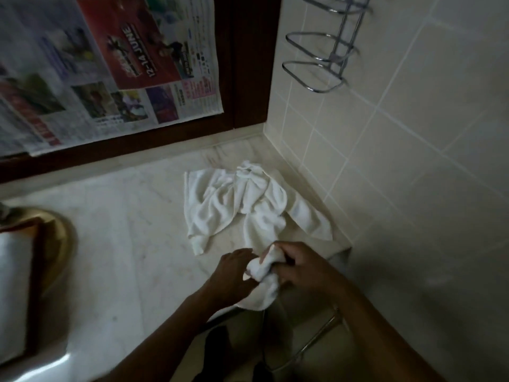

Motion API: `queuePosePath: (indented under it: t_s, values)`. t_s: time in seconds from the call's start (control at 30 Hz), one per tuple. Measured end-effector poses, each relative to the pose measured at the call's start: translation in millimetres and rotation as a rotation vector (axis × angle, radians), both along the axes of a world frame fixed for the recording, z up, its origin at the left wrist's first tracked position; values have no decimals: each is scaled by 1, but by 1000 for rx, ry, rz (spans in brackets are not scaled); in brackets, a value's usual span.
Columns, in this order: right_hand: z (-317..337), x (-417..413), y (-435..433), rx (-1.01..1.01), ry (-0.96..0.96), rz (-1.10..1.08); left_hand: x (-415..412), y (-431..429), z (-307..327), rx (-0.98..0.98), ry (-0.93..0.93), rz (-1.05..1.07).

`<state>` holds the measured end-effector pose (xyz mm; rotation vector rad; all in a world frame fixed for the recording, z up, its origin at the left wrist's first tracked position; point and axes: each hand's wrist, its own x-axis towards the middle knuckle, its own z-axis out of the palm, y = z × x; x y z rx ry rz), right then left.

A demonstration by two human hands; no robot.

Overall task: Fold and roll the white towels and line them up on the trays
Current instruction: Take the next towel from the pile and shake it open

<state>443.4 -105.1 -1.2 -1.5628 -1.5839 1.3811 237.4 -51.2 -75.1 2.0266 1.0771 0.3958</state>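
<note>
Towels (248,199) still look far from rolled, as I read it, so take the scene from the left. At the far left edge sits what seems to be a dark-rimmed tray (38,252) with something white in it, over a gold-coloured rim; it is too dim to say more, but it is probably where the rolls are meant to line up. Above it a newspaper (110,64) covers the panel inside a dark wooden frame (248,64). On its red advertisement "12–14 JUNE" can be read, while the rest of the print is too blurred. Below lies the pale marble counter (124,230), which serves as the work surface. At its front edge the left hand (234,274) has its fingers curled onto the near end of one towel (261,268), and the right hand (300,264) is clamped round the same bunch from the other side. The cloth is gathered between them and a flap hangs over the counter's edge, probably so it can be pulled out and shaken flat before folding. Just behind the hands the other towels lie crumpled in a loose heap in the counter's corner, near enough to be taken one by one. On the tiled wall (413,133) at the right hangs a chrome wire rack (325,53), holding nothing that can be seen.
</note>
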Motion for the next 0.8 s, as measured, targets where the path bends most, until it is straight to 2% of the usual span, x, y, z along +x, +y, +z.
queuePosePath:
  t_s: [0.1,0.17,0.27,0.37,0.47,0.57,0.63,0.73,0.8]
  values:
    - [8,18,5,-56,201,-81,-11,-13,11,-38,-195,204]
    - [-4,27,16,-28,190,-231,-32,-18,24,-72,-339,342]
    - [-30,31,48,106,-104,-365,-67,-23,44,-122,-535,566]
    - [-58,19,91,184,-447,-204,-99,-29,60,-171,-680,756]
    - [-79,-16,125,272,-746,46,-127,-41,75,-164,-694,895]
    - [-99,-57,144,250,-936,299,-153,-53,76,-125,-651,1061]
    - [-114,-72,152,203,-964,386,-167,-63,76,-96,-608,1158]
    - [-131,-89,167,194,-934,390,-190,-80,80,-90,-564,1283]
    - [-127,-89,182,209,-819,353,-202,-89,81,-78,-569,1352]
